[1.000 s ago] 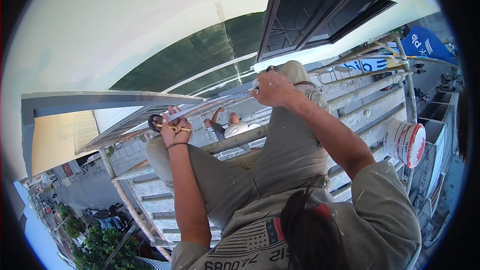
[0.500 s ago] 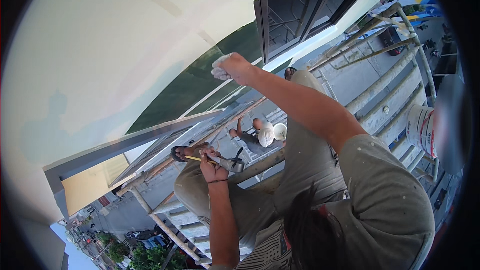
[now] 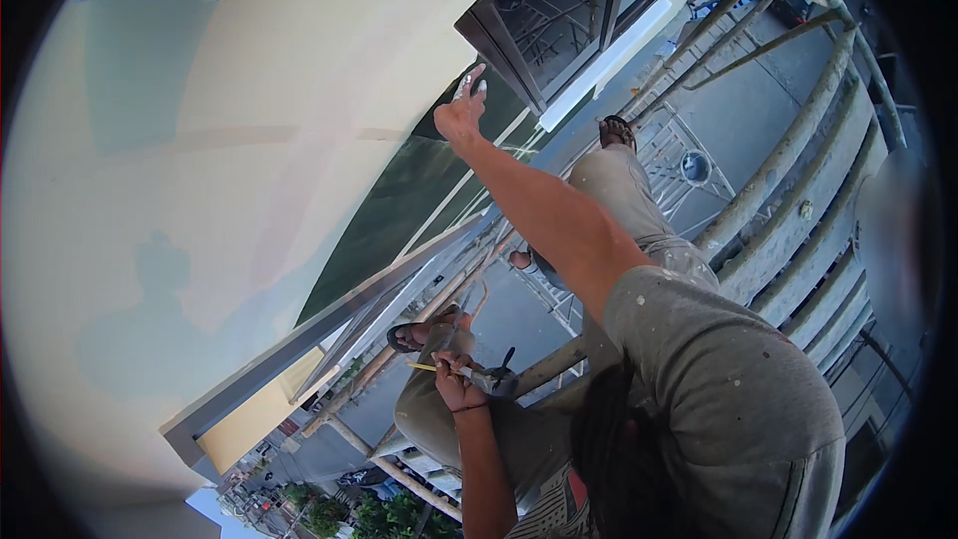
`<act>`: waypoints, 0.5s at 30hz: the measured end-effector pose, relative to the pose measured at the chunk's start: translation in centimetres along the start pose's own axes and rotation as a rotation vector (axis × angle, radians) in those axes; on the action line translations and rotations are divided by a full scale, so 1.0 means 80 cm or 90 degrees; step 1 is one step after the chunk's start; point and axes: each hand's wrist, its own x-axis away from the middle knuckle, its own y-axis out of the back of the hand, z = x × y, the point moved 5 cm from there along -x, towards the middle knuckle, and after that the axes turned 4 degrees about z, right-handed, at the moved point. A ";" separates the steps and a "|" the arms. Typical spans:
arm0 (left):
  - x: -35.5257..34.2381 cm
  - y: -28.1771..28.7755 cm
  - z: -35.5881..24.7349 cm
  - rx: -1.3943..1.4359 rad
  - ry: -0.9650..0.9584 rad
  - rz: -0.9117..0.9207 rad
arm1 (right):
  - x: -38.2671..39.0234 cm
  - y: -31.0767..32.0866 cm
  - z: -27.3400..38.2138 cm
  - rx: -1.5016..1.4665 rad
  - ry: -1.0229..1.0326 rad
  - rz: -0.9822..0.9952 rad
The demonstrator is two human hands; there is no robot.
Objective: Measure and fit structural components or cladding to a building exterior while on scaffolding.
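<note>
My right arm stretches up to the wall, and my right hand [image 3: 462,112] is open, with whitened fingertips spread near the corner of the dark-framed window [image 3: 547,25]. Behind those fingers lies the dark green painted band [image 3: 389,205] of the otherwise cream wall [image 3: 269,60]. Low in front of me, my left hand [image 3: 458,385] is closed around a thin yellow stick [image 3: 420,366] and a grey, rounded tool [image 3: 491,379] with a black part [image 3: 509,356]. The exact kind of that tool cannot be made out.
I am on a scaffold with whitish pipes [image 3: 768,180] and slatted planks [image 3: 798,215]. My sandalled feet [image 3: 617,132] rest by the wall. Far below lies a grey pavement [image 3: 519,324]. A bucket [image 3: 696,168] stands on a lower scaffold. A grey ledge [image 3: 329,309] juts from the wall.
My right hand has moved up toward the window corner and its fingers have spread from a closed shape. The view has shifted; my left hand still holds the stick and grey tool.
</note>
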 end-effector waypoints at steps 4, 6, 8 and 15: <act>-0.011 0.006 0.010 0.025 -0.001 -0.025 | 0.004 0.020 0.013 0.019 0.055 -0.054; -0.012 -0.001 0.016 0.049 0.017 -0.021 | 0.008 0.023 0.014 0.020 0.104 -0.064; -0.012 -0.001 0.014 0.048 0.013 -0.049 | 0.016 0.019 0.019 0.019 0.155 -0.069; -0.020 0.003 0.019 -0.012 -0.032 -0.073 | 0.026 0.025 0.020 0.026 0.359 -0.145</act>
